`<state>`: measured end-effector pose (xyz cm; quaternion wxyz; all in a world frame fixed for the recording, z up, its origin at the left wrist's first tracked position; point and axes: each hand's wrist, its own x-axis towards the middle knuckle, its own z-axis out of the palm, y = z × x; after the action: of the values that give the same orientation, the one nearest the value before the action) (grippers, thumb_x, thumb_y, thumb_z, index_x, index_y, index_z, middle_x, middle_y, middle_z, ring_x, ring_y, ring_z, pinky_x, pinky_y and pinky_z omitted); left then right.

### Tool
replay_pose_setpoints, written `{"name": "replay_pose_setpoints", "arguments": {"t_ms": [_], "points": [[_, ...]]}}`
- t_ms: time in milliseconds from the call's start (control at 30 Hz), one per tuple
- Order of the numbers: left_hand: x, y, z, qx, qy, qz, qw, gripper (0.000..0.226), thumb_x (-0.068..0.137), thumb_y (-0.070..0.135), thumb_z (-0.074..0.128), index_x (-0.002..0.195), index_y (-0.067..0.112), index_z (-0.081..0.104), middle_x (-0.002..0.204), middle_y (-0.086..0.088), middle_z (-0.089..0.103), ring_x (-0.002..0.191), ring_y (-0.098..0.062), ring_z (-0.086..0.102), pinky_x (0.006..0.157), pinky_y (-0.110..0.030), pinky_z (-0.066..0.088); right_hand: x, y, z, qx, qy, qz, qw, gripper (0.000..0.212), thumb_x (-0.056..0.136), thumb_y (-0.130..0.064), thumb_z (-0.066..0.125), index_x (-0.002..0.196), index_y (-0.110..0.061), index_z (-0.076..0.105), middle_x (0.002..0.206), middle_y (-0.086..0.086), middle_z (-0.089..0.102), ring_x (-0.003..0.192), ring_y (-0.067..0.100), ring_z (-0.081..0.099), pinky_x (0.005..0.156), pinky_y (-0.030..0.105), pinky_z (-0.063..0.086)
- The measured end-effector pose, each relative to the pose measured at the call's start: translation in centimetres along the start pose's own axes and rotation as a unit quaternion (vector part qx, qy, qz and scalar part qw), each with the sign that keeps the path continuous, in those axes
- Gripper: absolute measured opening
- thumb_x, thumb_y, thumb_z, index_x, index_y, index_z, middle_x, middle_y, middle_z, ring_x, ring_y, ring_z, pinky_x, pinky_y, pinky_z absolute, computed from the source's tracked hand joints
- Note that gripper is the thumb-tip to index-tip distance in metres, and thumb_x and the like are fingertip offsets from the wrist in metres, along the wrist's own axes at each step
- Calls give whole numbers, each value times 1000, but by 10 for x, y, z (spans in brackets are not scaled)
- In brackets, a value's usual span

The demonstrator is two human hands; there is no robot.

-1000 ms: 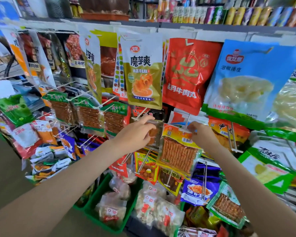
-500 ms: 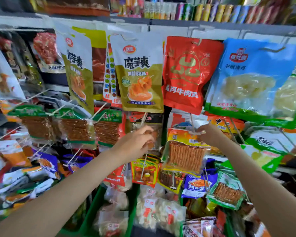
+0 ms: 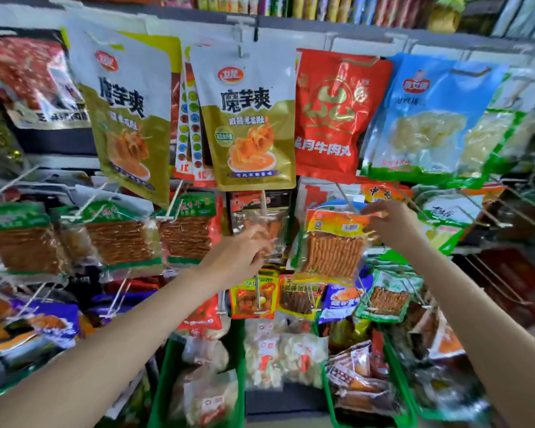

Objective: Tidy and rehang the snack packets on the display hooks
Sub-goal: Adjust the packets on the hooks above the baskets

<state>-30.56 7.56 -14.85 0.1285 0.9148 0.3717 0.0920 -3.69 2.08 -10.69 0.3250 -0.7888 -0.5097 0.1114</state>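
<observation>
A snack packet with a yellow-orange header and brown sticks (image 3: 334, 248) hangs at the centre right of the display. My right hand (image 3: 389, 225) pinches its top right corner beside a metal display hook (image 3: 345, 196). My left hand (image 3: 244, 254) grips a clear packet with a dark header (image 3: 267, 225) hanging from another hook in the middle. Motion blur hides the finger detail on both hands.
Large bags hang in the top row: white-and-gold ones (image 3: 247, 118), a red one (image 3: 331, 112), a blue one (image 3: 426, 118). Green-topped stick packets (image 3: 121, 239) fill hooks at left. Bare hooks (image 3: 504, 279) jut out at right. Green bins (image 3: 198, 387) of loose snacks sit below.
The view has shifted left and closer to the rack. My right hand has risen with the yellow-topped packet toward its hook. My left hand stays on the clear packet.
</observation>
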Motion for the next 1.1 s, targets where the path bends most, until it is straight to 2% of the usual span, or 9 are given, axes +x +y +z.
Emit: {"name": "replay_pose_setpoints", "arguments": {"t_ms": [233, 367, 567, 667, 767, 833, 900, 1000, 1100], "points": [[3, -21, 8, -4, -26, -34, 999, 29, 94, 15, 42, 117, 15, 58, 143, 3, 33, 57, -6, 49, 57, -20, 42, 4, -40, 32, -67, -70, -156, 983, 27, 89, 2, 47, 108, -5, 65, 117, 10, 61, 105, 27, 59, 81, 23, 40], [-3, -46, -4, -1, -8, -79, 997, 28, 94, 15, 42, 117, 18, 59, 141, 6, 34, 56, -2, 48, 61, -24, 43, 22, -61, 66, -62, -132, -184, 972, 32, 90, 1, 44, 116, -6, 61, 125, 13, 58, 109, 30, 57, 90, 33, 42], [1, -61, -20, 7, 27, -124, 992, 31, 92, 13, 44, 119, 19, 57, 143, 6, 33, 79, -12, 61, 69, -28, 48, 61, -74, 104, -156, -241, -160, 944, 51, 90, 0, 41, 140, -7, 36, 157, 6, 9, 141, 25, 24, 107, 30, 30], [3, -61, -20, 17, 21, -129, 991, 32, 93, 15, 43, 122, 19, 55, 145, 5, 31, 67, -6, 48, 56, -13, 34, 68, -73, 112, -134, -255, -149, 946, 46, 90, 1, 43, 135, -8, 44, 150, 8, 30, 131, 28, 41, 103, 33, 36], [-2, -68, -14, 33, 7, -129, 991, 33, 94, 16, 41, 124, 21, 53, 146, 7, 30, 55, -4, 40, 48, -13, 30, 61, -80, 100, -11, -177, -136, 975, 28, 87, 3, 45, 98, -9, 67, 106, 12, 69, 93, 25, 65, 82, 33, 52], [-8, -72, -10, 28, 5, -136, 990, 33, 95, 16, 40, 125, 19, 54, 145, 7, 31, 53, 0, 39, 51, -11, 33, 55, -93, 84, 40, -135, -162, 977, 29, 86, 3, 43, 85, -14, 66, 88, 8, 72, 76, 23, 68, 71, 29, 54], [-12, -79, -7, 23, 15, -142, 990, 34, 94, 13, 40, 126, 17, 54, 143, 5, 35, 69, 2, 42, 71, -7, 36, 47, -113, 71, 21, -90, -252, 963, 28, 86, 2, 45, 88, -12, 69, 81, 3, 70, 72, 22, 68, 73, 29, 54], [-16, -90, -5, 33, 40, -141, 989, 35, 93, 13, 44, 125, 19, 54, 141, 3, 40, 108, -9, 48, 99, -21, 35, 30, -151, 80, -16, -148, -353, 924, 28, 90, -1, 45, 107, -7, 67, 99, 4, 68, 75, 13, 63, 64, 7, 46], [-25, -102, -8, 49, 25, -137, 989, 35, 93, 14, 43, 127, 18, 53, 144, 3, 37, 110, -14, 51, 100, -25, 35, 24, -172, 134, -127, -280, -362, 880, 50, 91, 0, 41, 140, -8, 37, 150, 7, 32, 132, 21, 40, 107, 26, 35]]}}
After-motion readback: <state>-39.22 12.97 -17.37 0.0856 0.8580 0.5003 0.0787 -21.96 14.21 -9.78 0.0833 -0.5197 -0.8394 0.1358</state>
